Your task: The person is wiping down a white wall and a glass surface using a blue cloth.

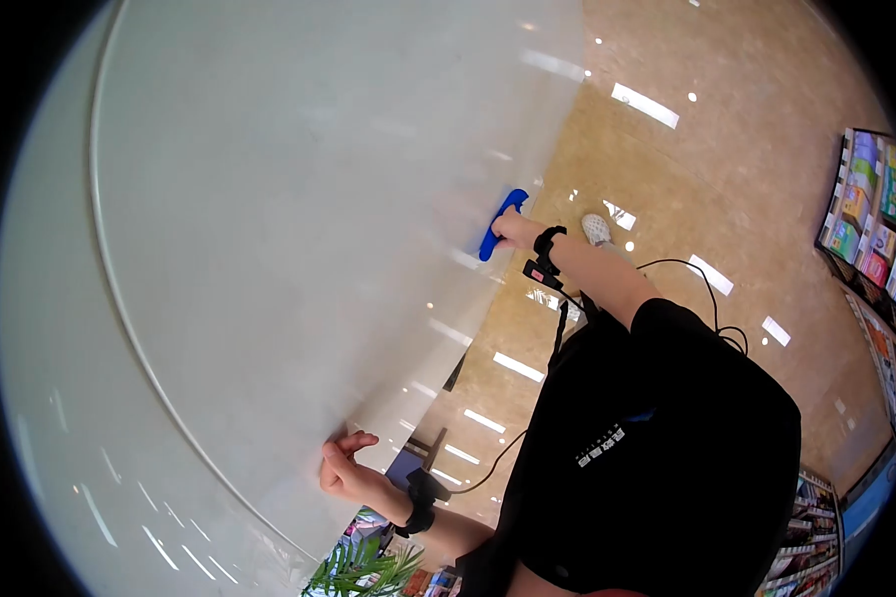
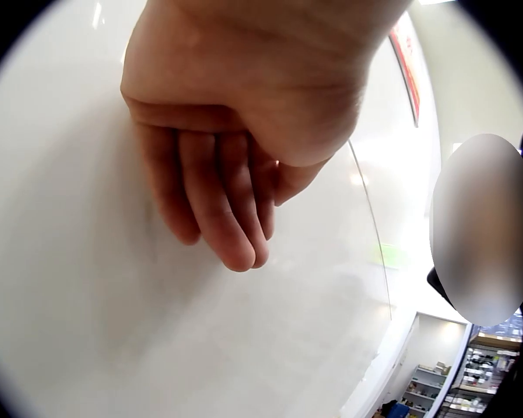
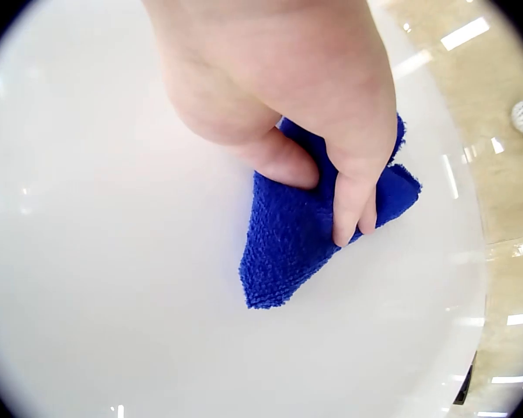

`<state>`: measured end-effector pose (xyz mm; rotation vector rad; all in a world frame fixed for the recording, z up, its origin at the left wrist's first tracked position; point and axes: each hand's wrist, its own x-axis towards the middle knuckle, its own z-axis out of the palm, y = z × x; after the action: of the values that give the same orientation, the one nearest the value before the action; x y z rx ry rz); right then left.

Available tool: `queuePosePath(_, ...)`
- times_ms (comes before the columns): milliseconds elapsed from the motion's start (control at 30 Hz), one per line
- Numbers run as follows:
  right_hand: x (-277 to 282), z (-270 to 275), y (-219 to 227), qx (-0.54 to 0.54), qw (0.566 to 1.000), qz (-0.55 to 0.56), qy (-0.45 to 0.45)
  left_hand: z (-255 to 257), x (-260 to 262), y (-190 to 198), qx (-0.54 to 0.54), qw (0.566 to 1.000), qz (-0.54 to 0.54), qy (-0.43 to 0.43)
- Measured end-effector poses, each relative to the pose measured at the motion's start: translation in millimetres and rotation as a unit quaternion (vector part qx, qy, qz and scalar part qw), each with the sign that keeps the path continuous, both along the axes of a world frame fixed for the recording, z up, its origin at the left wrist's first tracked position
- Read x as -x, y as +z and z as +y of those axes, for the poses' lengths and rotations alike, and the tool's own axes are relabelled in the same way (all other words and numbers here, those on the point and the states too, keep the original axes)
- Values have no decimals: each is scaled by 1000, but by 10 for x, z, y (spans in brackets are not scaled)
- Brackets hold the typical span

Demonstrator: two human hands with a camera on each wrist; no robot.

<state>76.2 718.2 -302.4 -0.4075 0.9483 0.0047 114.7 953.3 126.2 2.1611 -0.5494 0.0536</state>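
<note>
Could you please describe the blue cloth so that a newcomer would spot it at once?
Find the large, glossy white surface and look towards its edge by the tan floor. There the right hand pinches a crumpled, fuzzy-edged cloth. Its vivid blue stands out against the white, and the left hand holds nothing.

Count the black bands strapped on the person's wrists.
2. One black band sits just behind the bare, loosely curled left hand; the other band sits just behind the right hand, which grips a blue fabric cloth.
</note>
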Motion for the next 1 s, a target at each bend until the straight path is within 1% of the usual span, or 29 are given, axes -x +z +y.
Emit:
queuePosePath(133, -54, 77, -199, 22, 999, 25, -31, 39, -24, -12, -5, 1000, -6, 4)
queuePosePath(233, -95, 125, -201, 21, 996, 32, -80, 32, -30, -8, -15, 1000, -13, -1)
queuePosePath(400, -6, 121, 164, 40, 992, 12, -122, -94, 6, 29, 0, 1000, 3, -7)
queuePosePath(433, 7, 108, 218, 35, 993, 0, -115, -103, 0, -1, 4, 1000, 12, -13)
queuePosePath(500, 1, 132, 185, 58, 992, -22, -113, -89, 3, -62, 15, 999, 26, -28)
queuePosePath(533, 5, 119, 171, 70, 991, -34, -113, -40, -4, -109, 18, 999, 28, -38)
queuePosePath(567, 59, 85, 369, 76, 993, -8, -93, 40, -27, -174, 22, 998, 31, -47)
queuePosePath(633, 50, 70, 358, 94, 991, -16, -93, 231, -54, -287, 40, 997, 42, -54)
queuePosePath(700, 71, 26, 519, 132, 988, -18, -81, 491, -80, -396, 64, 995, 59, -44)
queuePosePath(767, 159, -59, 756, 180, 982, -16, -62, 712, -43, -425, 73, 996, 48, -26)
queuePosePath(867, 187, -113, 1002, 221, 973, -13, -73, 1043, -34, -466, 86, 995, 41, -14)
queuePosePath(900, 226, -117, 1199, 242, 968, -5, -62, 1134, -51, -499, 90, 995, 40, -12)
queuePosePath(1000, 230, -157, 1357, 282, 959, -6, -40, 1444, -64, -603, 118, 992, 46, -3)
